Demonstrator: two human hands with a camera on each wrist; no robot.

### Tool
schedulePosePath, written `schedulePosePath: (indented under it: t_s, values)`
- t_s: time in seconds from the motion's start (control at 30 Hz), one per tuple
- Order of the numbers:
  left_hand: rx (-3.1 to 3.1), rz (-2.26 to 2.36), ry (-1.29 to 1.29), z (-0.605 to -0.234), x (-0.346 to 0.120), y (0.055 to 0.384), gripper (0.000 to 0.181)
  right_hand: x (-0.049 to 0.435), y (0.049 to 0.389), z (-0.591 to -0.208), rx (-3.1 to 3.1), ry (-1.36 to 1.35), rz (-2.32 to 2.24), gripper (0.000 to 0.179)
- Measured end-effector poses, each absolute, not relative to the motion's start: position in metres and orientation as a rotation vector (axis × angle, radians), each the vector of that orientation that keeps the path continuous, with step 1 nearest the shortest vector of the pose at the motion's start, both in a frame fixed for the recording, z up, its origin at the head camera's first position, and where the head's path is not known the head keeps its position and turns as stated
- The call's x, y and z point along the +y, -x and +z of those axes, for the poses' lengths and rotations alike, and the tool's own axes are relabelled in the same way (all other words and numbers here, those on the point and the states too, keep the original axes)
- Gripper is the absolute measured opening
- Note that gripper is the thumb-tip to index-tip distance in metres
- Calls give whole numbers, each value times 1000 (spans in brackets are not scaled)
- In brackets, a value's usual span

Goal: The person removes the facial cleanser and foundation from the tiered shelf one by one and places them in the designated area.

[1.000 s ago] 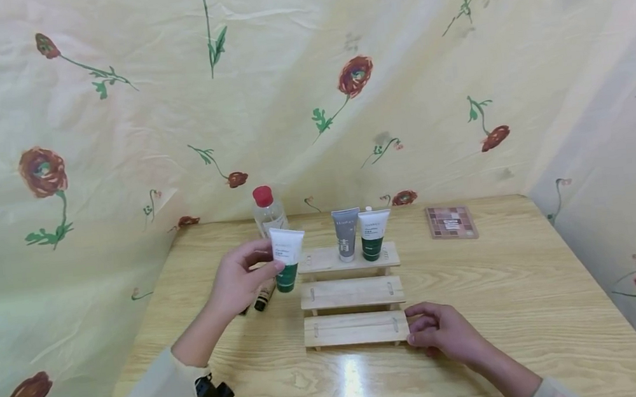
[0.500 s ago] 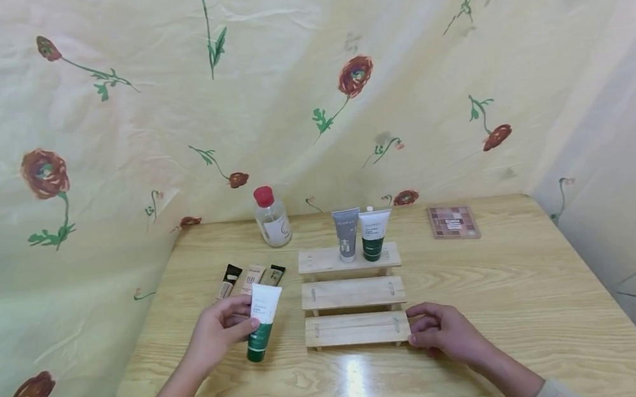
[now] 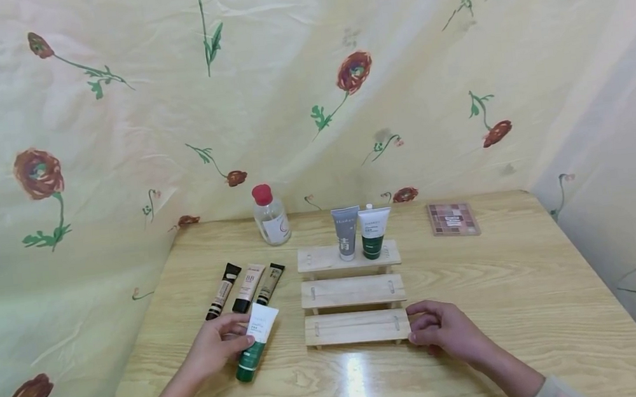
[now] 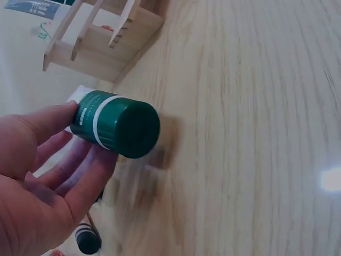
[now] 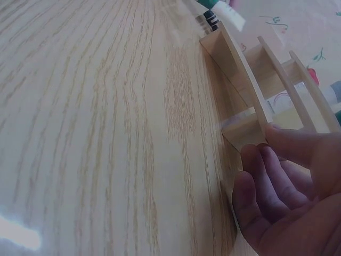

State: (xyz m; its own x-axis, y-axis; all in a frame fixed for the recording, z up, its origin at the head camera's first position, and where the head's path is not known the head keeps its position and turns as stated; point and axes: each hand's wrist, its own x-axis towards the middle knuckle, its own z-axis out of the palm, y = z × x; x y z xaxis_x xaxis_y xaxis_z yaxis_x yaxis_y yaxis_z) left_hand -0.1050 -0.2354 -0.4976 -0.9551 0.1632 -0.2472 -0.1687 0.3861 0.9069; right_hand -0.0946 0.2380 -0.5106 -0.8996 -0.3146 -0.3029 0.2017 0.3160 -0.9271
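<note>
- Currently, from the head view, a person's left hand [image 3: 217, 347] pinches a white-and-green squeeze tube [image 3: 258, 345] between thumb and fingers, left of the lowest tier of a three-tier wooden rack [image 3: 352, 291]. The tube is tilted, its green cap end toward the person. The right hand [image 3: 448, 333] grips the right end of the rack's lowest tier. On the rack's top tier, a grey squeeze tube [image 3: 347, 234] and a matching white-and-green tube [image 3: 375, 234] stand upright, side by side. Left of the rack lie a black-capped concealer tube [image 3: 224, 290], a pink BB cream tube [image 3: 249, 287] and a gold tube [image 3: 271, 284] in a row. A red-capped clear bottle [image 3: 272, 224] stands behind the rack to its left; a makeup palette [image 3: 453, 220] lies behind it to its right.
- From the left wrist view, thumb and fingers are clamped on the squeeze tube around its body, leaving the green cap exposed; the rack stands beyond it.
- From the right wrist view, the thumb touches the end of the rack's lowest board, with the other fingers bent beside it.
</note>
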Motion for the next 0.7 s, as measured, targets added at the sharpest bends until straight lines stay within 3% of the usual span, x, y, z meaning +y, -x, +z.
schedulePosePath:
  t_s: [0.7]
  values:
    - [2411, 1400, 140, -507, -235, 107, 44, 237, 95, -511, 2163, 108, -1612, 60]
